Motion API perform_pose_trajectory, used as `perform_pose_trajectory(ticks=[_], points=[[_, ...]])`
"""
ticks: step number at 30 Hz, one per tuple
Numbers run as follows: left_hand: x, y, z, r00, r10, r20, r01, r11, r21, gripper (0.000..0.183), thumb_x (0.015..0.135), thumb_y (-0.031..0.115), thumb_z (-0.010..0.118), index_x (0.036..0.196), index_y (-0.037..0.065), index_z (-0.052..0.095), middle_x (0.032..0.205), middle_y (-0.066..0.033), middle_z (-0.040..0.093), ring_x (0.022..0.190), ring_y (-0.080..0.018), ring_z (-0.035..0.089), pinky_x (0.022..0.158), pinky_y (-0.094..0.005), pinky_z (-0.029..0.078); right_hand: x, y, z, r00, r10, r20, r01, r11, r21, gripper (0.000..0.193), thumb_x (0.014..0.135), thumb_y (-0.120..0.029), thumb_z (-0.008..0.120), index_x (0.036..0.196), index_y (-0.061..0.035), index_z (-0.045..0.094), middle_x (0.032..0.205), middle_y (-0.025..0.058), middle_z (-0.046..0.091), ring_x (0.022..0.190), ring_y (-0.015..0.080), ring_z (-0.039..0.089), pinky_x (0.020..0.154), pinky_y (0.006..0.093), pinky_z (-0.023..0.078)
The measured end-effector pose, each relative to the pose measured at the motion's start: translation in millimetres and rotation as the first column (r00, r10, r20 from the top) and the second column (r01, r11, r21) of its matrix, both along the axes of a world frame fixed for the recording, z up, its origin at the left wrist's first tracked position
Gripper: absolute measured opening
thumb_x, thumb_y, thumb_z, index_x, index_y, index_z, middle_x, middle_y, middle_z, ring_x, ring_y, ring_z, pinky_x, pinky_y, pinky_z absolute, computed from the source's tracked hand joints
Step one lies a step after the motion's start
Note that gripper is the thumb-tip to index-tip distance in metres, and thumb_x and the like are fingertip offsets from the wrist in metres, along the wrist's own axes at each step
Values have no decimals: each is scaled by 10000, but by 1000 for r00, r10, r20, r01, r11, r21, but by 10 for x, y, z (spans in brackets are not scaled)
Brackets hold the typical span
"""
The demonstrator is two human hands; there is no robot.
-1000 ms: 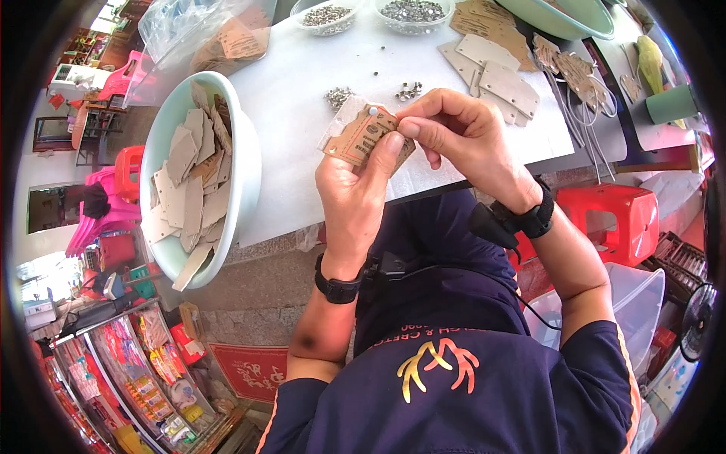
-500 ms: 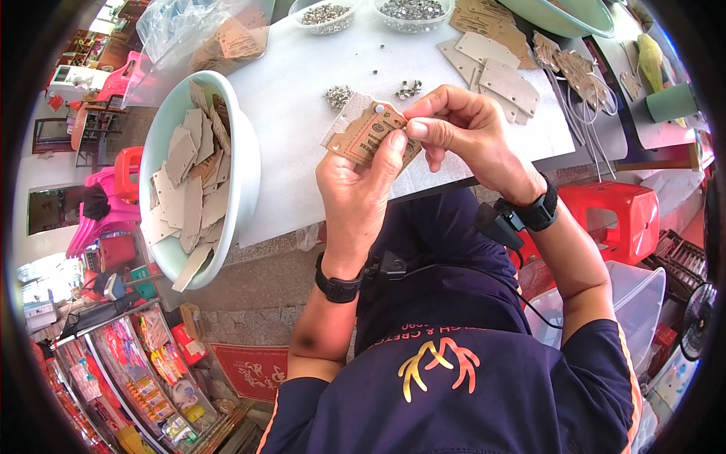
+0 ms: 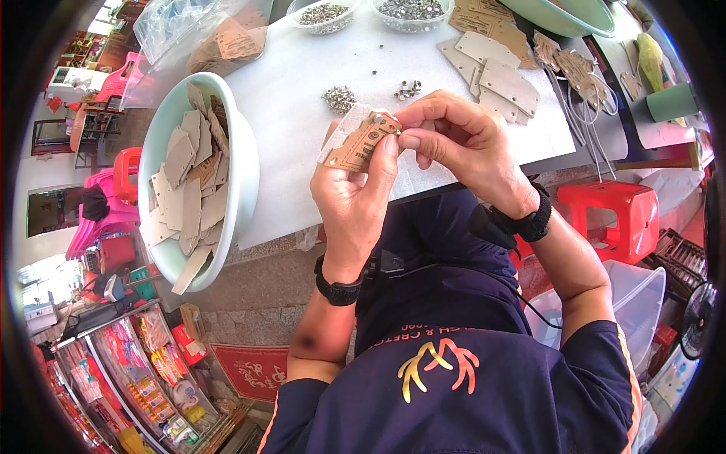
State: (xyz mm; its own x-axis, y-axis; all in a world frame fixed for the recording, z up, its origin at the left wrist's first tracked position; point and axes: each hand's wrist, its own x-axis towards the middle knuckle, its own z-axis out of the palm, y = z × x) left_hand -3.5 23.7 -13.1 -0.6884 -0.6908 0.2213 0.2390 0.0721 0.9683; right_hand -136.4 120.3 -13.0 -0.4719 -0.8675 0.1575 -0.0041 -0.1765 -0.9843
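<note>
Above the near part of the table, my left hand grips a printed brown cardboard tag, its thumb across the front. A round metal snap shows near the tag's upper corner, and a white layer sticks out behind it. My right hand pinches thumb and forefinger at the tag's right edge, around a small metal piece that is mostly hidden. Beyond my hands lie two small heaps of metal snaps, the left heap and the right heap.
A pale green basin full of grey cardboard tags stands at the left. Two clear tubs of metal parts, one of them the left tub, sit at the far edge. Loose grey tags lie at right. A red stool stands beside the table.
The tag has tilted, its face turned more upward, and moved slightly left with my left hand. My right hand has shifted a little left and stays at the tag's edge.
</note>
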Motion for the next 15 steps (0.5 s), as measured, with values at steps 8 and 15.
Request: perform_pose_trajectory(ticks=[8,15], points=[[43,-3,5,1000,-9,7,11,976,-216,185,900,-25,603,1082,-47,627,1064,-73,540,838,-77,567,677,-205,482,4,37,-6,959,-91,-268,29,974,-226,179,869,-24,683,1043,17,670,948,79,644,682,91,618,607,215,511],[35,4,9,998,-36,-46,23,963,-267,180,891,-40,595,1070,-36,612,1074,-98,533,854,-94,577,678,-199,507,8,57,-15,901,-169,-399,54,957,-284,197,843,10,695,1039,9,673,953,95,642,674,113,648,582,220,523]])
